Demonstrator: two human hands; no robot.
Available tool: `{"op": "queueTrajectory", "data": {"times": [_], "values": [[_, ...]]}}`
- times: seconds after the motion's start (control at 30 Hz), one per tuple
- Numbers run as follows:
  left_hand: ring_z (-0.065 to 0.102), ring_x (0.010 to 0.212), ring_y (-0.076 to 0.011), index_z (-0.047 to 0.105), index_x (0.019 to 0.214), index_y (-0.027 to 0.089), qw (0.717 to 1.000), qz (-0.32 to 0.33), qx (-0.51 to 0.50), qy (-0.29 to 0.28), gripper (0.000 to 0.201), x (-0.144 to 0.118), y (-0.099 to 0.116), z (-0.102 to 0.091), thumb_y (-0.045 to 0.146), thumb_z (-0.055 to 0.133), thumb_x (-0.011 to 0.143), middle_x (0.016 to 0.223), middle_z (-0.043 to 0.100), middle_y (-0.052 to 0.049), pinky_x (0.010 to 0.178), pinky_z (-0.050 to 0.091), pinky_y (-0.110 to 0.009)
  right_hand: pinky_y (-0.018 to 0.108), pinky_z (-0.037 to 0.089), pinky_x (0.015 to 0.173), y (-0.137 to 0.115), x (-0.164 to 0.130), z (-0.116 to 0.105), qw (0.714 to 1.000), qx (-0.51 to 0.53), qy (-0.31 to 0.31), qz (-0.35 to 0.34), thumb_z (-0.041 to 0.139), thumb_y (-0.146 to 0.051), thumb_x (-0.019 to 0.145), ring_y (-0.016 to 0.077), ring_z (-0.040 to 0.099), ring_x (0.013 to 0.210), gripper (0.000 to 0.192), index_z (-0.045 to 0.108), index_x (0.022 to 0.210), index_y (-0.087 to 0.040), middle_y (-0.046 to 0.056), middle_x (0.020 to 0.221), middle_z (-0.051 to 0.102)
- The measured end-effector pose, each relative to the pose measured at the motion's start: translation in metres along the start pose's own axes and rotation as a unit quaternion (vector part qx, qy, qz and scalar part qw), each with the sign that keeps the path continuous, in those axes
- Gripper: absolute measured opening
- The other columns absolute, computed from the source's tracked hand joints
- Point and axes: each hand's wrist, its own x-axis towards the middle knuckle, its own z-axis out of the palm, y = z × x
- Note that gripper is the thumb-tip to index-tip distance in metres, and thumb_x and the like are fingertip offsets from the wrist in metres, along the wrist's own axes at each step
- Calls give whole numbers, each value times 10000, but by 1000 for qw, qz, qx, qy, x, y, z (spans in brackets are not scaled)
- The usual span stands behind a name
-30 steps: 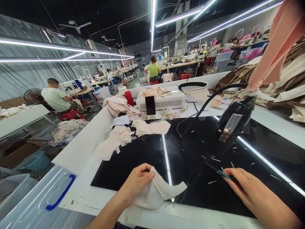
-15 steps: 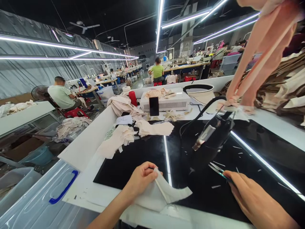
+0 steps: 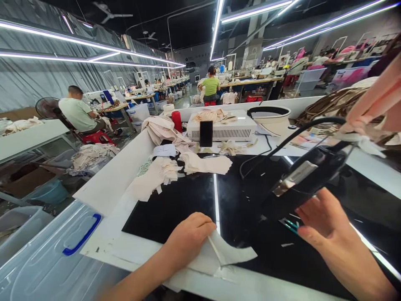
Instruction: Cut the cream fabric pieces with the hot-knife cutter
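Observation:
My left hand (image 3: pixel 192 234) is closed on a white fabric piece (image 3: pixel 233 251) near the front edge of the black board (image 3: pixel 188 200). A seam runs down the fabric, and its curved end lies over the board. Over the board's right side, my right hand (image 3: pixel 328 234) has thumb and fingers apart. Just left of its thumb are small metal snips (image 3: pixel 290 225) with a green part, partly hidden by the hand. By the right fingertips is a black corded tool (image 3: pixel 313 175) with a metal tip, tied at its top with peach cloth (image 3: pixel 372 104); whether I touch it is unclear.
Cream fabric pieces (image 3: pixel 205 164) lie at the board's back left. Behind stand a phone (image 3: pixel 206 133), a white vented box (image 3: pixel 234 131), a red thread cone (image 3: pixel 176 121) and a round cream container (image 3: pixel 271 119). A clear bin (image 3: pixel 46 255) is at left. Co-workers sit farther back.
My right hand has opened and let go of the snips, reaching up toward the black tool. That tool and its peach cloth have shifted right and tilted. My left hand has flattened over the fabric.

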Motion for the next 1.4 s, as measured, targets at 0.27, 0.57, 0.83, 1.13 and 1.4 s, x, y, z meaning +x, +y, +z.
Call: {"op": "queueTrajectory", "data": {"times": [0.27, 0.57, 0.83, 1.13, 1.4], "values": [[660, 1064, -209, 679, 1152, 130, 999, 27, 14, -44, 197, -7, -8, 6, 51, 535, 1042, 1114, 712, -70, 949, 609, -320, 376, 624, 855, -33, 38, 19, 976, 203, 75, 28, 837, -441, 831, 222, 759, 866, 455, 669, 1234, -315, 38, 1086, 759], [680, 1104, -215, 680, 1187, 148, 998, 16, 2, -54, 251, -13, -6, 4, 111, 450, 1092, 1172, 717, -86, 975, 592, -314, 345, 609, 572, -74, 12, 67, 937, 345, 49, 0, 944, -451, 728, 193, 674, 676, 591, 642, 1215, -305, -6, 876, 683], [678, 1182, -228, 646, 1242, 170, 996, 0, -17, -82, 242, -15, -1, -1, 174, 439, 1118, 1256, 709, -90, 1035, 556, -307, 373, 603, 655, -88, -4, 103, 915, 401, 41, 8, 825, -499, 854, 183, 650, 692, 452, 602, 1184, -286, -7, 831, 689], [698, 1138, -219, 640, 1222, 149, 999, 21, -10, -39, 229, -15, 2, 5, 120, 450, 1099, 1205, 717, -91, 967, 597, -300, 355, 548, 589, -83, -4, 119, 917, 395, 52, 15, 803, -519, 854, 178, 592, 644, 438, 581, 1159, -296, -26, 785, 652], [690, 1162, -224, 634, 1219, 141, 999, 22, -12, -37, 221, -14, 3, 6, 133, 444, 1107, 1204, 717, -90, 1003, 584, -298, 353, 551, 599, -83, -6, 121, 921, 384, 59, 24, 795, -487, 866, 172, 594, 647, 415, 576, 1162, -296, -27, 790, 643]]}}
